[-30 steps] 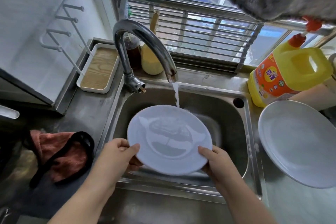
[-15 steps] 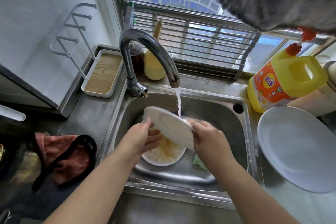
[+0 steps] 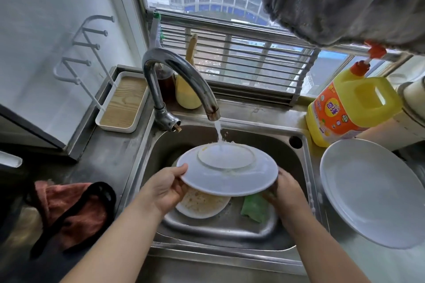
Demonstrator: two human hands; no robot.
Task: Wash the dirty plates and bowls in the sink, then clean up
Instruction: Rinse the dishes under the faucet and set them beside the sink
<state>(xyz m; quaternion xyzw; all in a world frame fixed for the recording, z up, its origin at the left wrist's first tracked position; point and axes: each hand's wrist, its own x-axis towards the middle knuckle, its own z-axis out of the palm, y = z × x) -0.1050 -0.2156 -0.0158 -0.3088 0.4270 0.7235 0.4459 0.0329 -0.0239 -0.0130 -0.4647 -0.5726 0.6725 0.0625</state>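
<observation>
Two plates in the sink: a white plate [image 3: 226, 173] held over the steel sink [image 3: 305, 167], a dirty plate [image 3: 202, 205] and green sponge [image 3: 255, 208] on its floor.
Orientation: white plate upside down, foot ring up, near level, under the faucet [image 3: 179, 76] stream.
Left hand [image 3: 164, 187]: thumb over the rim, fingers beneath.
Right hand [image 3: 284, 187]: fingers curled under the opposite rim.
Counter: clean plate [image 3: 372, 190] right of the sink.
Writing: yellow detergent jug [image 3: 351, 108] has an orange label, unreadable.
</observation>
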